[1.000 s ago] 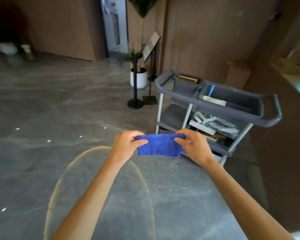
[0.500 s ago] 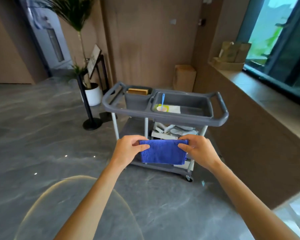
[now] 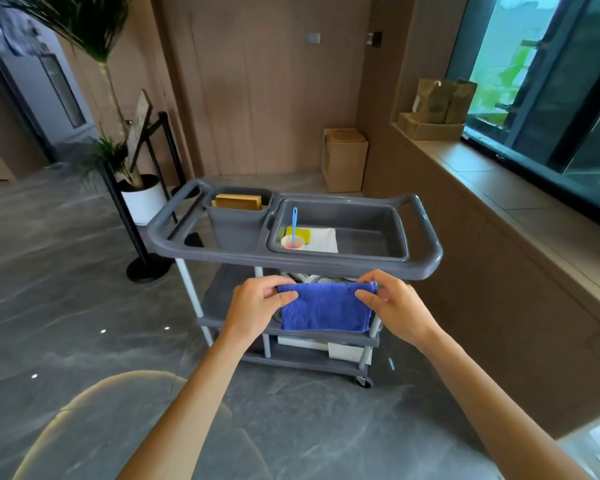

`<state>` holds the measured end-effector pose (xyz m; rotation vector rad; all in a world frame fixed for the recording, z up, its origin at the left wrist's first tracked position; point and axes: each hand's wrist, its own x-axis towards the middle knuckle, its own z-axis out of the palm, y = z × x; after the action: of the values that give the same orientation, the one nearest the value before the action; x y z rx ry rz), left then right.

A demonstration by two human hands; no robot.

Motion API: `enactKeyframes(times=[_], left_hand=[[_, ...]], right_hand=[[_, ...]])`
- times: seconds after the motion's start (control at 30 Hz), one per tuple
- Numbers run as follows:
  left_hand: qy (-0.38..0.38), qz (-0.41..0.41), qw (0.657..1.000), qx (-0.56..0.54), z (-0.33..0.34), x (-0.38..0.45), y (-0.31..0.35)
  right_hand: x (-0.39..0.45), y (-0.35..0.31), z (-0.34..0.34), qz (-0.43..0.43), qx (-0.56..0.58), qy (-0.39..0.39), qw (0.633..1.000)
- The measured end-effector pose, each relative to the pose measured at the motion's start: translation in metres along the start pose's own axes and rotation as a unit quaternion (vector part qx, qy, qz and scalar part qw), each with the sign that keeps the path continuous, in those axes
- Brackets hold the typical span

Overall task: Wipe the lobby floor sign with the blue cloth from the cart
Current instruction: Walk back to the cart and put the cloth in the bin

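Head view: blue cloth folded into a flat rectangle, held up in the air at near centre, just in front of the cart and below its top rim. Left hand pinching the cloth's upper left corner, thumb on the near face, fingers curled behind. Right hand pinching the upper right corner the same way. Both closed on the cloth, neither spread. Cloth hanging straight between them, apart from the cart's rim as far as can be told. In the cart's top tray, a sponge, a small cup with a blue stick standing in it and a white sheet; in the bin to the left, a brown block. On the lower shelves, pale items, mostly hidden by the cloth. Sign far left, a tilted board on a thin black stand, beside a potted plant and a black post, well apart from the hands. Judged from this: cloth in hand and folded, so either fetched and ready, or about to go back on the cart; impossible to tell which. Whether the sign is already wiped cannot be told either: too far and too small to show any mark. If not, left to do: turn toward the far left, close in on the sign, wipe its face.
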<state>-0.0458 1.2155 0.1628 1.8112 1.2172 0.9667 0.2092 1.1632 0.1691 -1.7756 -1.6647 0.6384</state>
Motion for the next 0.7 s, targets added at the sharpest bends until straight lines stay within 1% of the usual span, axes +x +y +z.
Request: enactKeyframes(times=[0.17, 0.3, 0.5, 0.6, 0.7], left_hand=[[-0.018, 0.002, 1.0, -0.013, 0.008, 0.077, -0.024], [-0.038, 0.0, 0.999, -0.037, 0.012, 0.148, -0.051], [-0.081, 0.015, 0.996, -0.026, 0.021, 0.24, -0.072], [-0.097, 0.011, 0.995, -0.025, 0.028, 0.278, -0.084], [-0.119, 0.003, 0.992, -0.035, 0.036, 0.306, -0.092]], right_hand=[[0.069, 0.016, 0.003, 0.026, 0.011, 0.026, 0.999], [0.129, 0.031, 0.009, 0.042, 0.052, 0.036, 0.997], [0.199, 0.041, 0.013, 0.067, 0.134, 0.078, 0.986], [0.226, 0.051, 0.013, 0.079, 0.144, 0.096, 0.982], [0.251, 0.062, 0.013, 0.095, 0.141, 0.097, 0.981]])
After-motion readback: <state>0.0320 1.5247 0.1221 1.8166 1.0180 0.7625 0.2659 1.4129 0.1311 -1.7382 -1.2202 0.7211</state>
